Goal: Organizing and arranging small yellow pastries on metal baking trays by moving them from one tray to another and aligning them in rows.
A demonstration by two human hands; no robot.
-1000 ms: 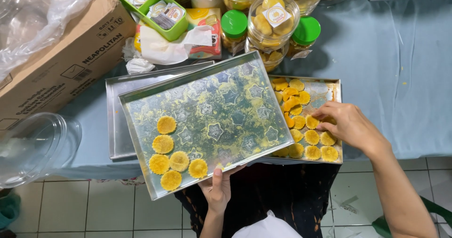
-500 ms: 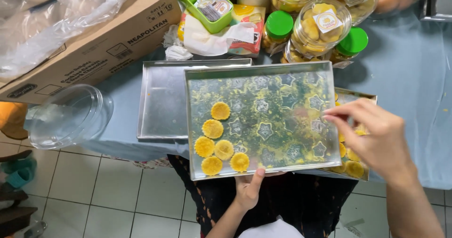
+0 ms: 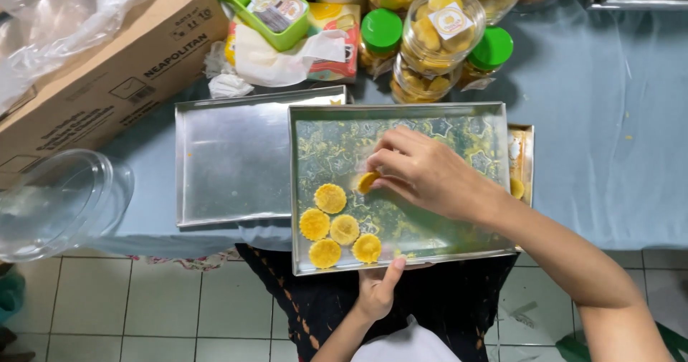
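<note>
The cookie (image 3: 367, 182) is pinched between my right thumb and fingertips, a small yellow round tilted up on edge, not lying flat. My right hand (image 3: 430, 175) is curled over it above the middle of the tray (image 3: 401, 112), fingers closed on it, wrist coming in from my lower right.

Just below and to the left of that hand, toward my body, sit five more cookies (image 3: 341, 229) flat on the tray: one on its own nearest my fingertips, then two side by side, then two at the near rim. The cluster lies down-left of the held cookie, close but not touching it. My right hand is plainly the nearer one to both.

My left hand (image 3: 376, 294) is under the tray's near edge, the thumb hooked up over the rim, gripping and steadying it; the rest of the fingers are hidden below. It sits just right of the nearest cookies.

The tray's long side runs left to right across me. Its floor is greasy, with yellow crumbs and star-shaped marks. To the left of my hands lies a bare second tray (image 3: 244, 158), partly under the first. Past my right wrist, a third tray (image 3: 522, 163) peeks out with a few yellow pieces. Beyond my fingers stand jars (image 3: 441, 29) of cookies, two with green lids, and a cardboard box (image 3: 100, 68) far left.
</note>
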